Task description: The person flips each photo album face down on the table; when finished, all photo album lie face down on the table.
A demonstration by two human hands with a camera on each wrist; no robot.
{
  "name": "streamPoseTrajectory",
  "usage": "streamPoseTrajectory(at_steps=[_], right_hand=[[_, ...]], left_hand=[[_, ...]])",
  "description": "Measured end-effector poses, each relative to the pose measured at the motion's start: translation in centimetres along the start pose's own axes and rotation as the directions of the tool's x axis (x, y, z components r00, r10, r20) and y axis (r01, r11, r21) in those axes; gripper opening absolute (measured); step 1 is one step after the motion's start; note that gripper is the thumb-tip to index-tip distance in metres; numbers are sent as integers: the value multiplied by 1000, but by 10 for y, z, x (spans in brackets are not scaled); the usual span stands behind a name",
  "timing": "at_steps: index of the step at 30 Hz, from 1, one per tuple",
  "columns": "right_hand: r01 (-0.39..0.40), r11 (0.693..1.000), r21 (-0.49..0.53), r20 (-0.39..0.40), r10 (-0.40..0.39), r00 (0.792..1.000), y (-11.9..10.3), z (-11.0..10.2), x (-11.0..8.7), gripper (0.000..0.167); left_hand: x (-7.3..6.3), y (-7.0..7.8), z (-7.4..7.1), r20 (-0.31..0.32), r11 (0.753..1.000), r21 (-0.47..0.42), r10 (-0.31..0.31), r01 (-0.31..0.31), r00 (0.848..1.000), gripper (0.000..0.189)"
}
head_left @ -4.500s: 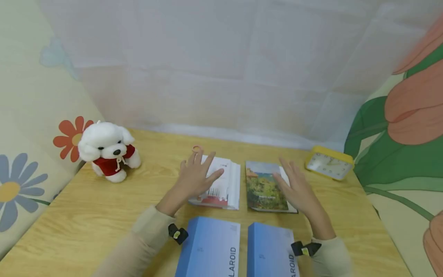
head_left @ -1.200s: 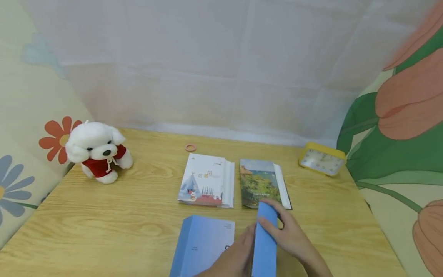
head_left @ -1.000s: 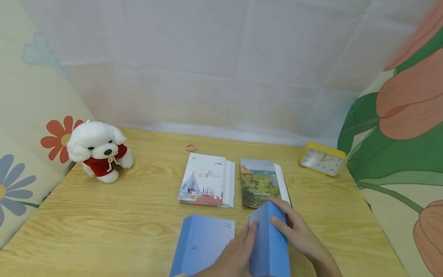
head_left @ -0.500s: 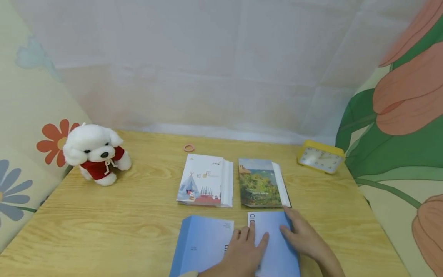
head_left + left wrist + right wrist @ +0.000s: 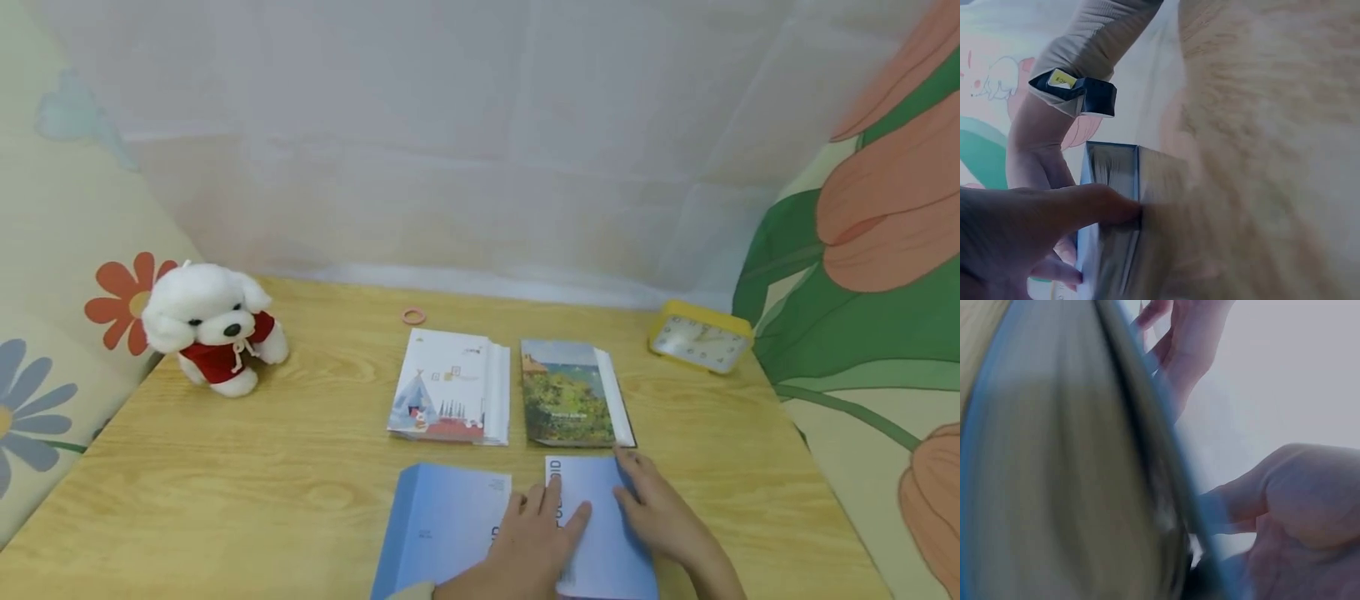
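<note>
A thick blue photo album [image 5: 600, 542] lies cover up near the front, lettering along its left side. My left hand [image 5: 528, 537] rests its fingers over that left side; in the left wrist view one digit [image 5: 1107, 203] crosses the page edges. My right hand [image 5: 663, 512] holds the album's right side, thumb on the cover and fingers at the far corner. The right wrist view shows blurred page edges [image 5: 1029, 487] up close, with my right thumb against the cover. Left of it lies a second blue album [image 5: 446, 525], partly hidden by my left hand.
Behind them lie a white album with a tent drawing [image 5: 446, 387] and a landscape-cover album [image 5: 570, 396]. A pink ring [image 5: 413, 316], a white plush dog [image 5: 213, 329] and a yellow clock [image 5: 701, 336] stand farther out. Cloth [image 5: 405, 142] hangs at the back.
My hands came from over the two rear albums, tilted the right blue album up and turned it down flat; its lettering now runs along the left side. Little moved in the last half second.
</note>
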State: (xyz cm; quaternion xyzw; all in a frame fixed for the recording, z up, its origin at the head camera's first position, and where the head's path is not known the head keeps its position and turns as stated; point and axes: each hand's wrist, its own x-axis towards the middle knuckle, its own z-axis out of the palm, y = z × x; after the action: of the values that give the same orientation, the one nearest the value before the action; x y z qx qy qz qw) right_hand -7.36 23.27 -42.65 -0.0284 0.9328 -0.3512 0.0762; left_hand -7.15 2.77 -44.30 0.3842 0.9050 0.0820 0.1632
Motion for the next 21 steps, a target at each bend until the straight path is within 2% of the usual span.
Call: streamPoseTrajectory(at_steps=[3,6,9,13,17,20,21], right_hand=[[76,994,-82,-63,-81,995,-17,3,2,57],[150,983,-103,-71,-158,985,-43,11,8,58],[191,978,-81,-5,-192,981,-66,21,18,59],[216,972,-94,101,-207,973,-86,38,32,59],[233,958,-167,143,-211,967,-92,51,41,59],[257,937,-238,126,-233,964,-93,58,44,57],[266,931,-252,124,-241,963,-93,60,45,56]], left_hand=[[-12,-13,-4,-10,994,-103,38,-38,999,96],[-35,-31,-10,-43,984,-166,56,-62,998,101],[-63,-51,-14,-50,982,-186,33,-42,998,112],[-102,-82,-12,-56,953,-300,12,-28,998,109],[-125,-102,-3,-109,918,-397,-74,25,991,114],[-131,-109,4,-156,903,-425,-142,63,977,130],[-131,-109,5,-134,887,-452,-175,97,975,137]])
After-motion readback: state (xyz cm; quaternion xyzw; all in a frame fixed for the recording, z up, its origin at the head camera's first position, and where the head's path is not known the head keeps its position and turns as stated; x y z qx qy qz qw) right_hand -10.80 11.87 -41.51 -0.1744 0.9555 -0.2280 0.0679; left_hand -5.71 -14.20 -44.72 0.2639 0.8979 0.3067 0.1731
